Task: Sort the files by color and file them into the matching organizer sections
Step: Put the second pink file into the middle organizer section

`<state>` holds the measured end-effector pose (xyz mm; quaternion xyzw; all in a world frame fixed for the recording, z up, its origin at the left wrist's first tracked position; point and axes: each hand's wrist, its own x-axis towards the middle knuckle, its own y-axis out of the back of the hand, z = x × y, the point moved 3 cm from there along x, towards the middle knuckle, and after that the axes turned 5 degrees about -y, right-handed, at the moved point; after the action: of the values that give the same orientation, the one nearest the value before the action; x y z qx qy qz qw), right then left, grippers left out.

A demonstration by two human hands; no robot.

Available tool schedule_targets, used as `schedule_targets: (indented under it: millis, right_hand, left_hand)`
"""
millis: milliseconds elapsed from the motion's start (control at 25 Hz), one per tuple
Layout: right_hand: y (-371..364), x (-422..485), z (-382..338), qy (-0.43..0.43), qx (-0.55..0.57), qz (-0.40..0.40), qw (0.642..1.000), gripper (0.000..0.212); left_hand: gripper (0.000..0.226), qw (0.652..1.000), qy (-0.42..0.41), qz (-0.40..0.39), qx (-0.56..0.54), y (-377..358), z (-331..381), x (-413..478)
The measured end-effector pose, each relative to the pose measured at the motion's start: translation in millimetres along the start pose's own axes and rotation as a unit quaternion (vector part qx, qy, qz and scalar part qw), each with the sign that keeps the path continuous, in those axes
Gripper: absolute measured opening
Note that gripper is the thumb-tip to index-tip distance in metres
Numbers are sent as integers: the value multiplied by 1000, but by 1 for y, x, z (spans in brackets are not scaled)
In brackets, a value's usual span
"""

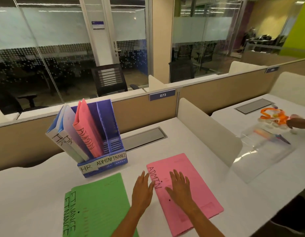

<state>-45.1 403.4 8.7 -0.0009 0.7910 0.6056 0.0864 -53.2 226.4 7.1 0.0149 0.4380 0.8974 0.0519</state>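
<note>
Hands: right hand (pixel 180 184) flat on pink ADMIN file (pixel 201 194); left hand (pixel 143 187) open at its left edge; neither grips.
File: on table (pixel 45 194), front-right of organizer (pixel 103 165), long axis pointing away.
Nearer organizer: left hand.

1. Green FINANCE files (pixel 97 206): bottom frame edge cuts off the near part. Lower file shows only as a sliver along the left side.
2. Pink ADMIN file (pixel 199 170): mid area hidden under right hand (pixel 180 185), which lies flat on it. Faint print near its top is unreadable.
3. Left hand (pixel 143 187): thumb overlaps the pink file's edge; contact w/ desk (pixel 37 194) can't tell. Both forearms cut off at the bottom edge.
4. Organizer (pixel 103 162): lower ends of HR files (pixel 66 134) and filed pink file (pixel 86 129) hidden inside their sections.
5. Far right: other person's hand (pixel 295 123) cut off by the right edge, blurred. Orange item (pixel 275 115) at it too blurred to ID.
6. Clear cover (pixel 261 151): contents under it smeared, colours only.
7. Door sign (pixel 98 24): text too small to read.
</note>
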Motion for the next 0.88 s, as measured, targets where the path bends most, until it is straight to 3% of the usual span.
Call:
schedule_targets:
  millis: [360,480,600,760,800,880]
  right_hand:
    - [-20,-23,68,-63,9,-49,997,74]
    - [-32,-26,78,-69,26,-80,994,73]
    - [-40,-26,83,-63,48,-91,993,67]
    - [-41,-22,88,-61,80,-96,990,57]
    - [-42,-21,89,-62,86,-97,990,56]
    - [-44,-22,90,-64,92,-94,989,56]
  left_hand:
    - [65,993,-11,-116,-30,-51,26,-10]
    - [60,988,55,-65,-127,-57,28,-9]
    - [66,920,231,23,-317,-55,24,-8]
    - [79,830,322,58,-451,-62,20,9]
    - [71,821,334,53,-460,-63,21,11]
    - [41,837,332,32,-435,-65,22,14]
